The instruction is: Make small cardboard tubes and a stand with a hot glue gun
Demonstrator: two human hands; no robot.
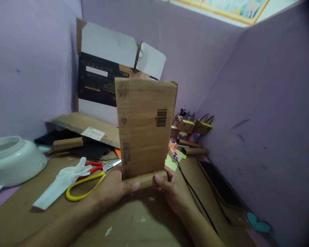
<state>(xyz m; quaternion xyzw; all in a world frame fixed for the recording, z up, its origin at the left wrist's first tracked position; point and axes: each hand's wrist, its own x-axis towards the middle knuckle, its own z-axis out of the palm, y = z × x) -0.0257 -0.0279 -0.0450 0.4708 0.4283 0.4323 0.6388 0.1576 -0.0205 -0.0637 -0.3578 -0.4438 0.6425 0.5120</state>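
Note:
An upright brown cardboard panel [145, 137] with a printed barcode stands in front of me. Along its bottom edge lies a rolled cardboard strip [145, 181]. My left hand [118, 185] grips the left end of this roll, thumb on the near side and fingers hidden behind. My right hand [168, 183] pinches the right end in the same way. Whether the roll is joined to the panel I cannot tell. Just left of my left hand are scissors [86, 187] with yellow and red handles, partly under a white glove [64, 181].
A white pot [15, 159] stands at the left. Behind the panel, an unfolded printed box [100, 75] leans on the wall. Small cardboard figures [187, 127] sit at the back right. A black cable [195, 195] and a dark flat device [220, 183] lie on the right.

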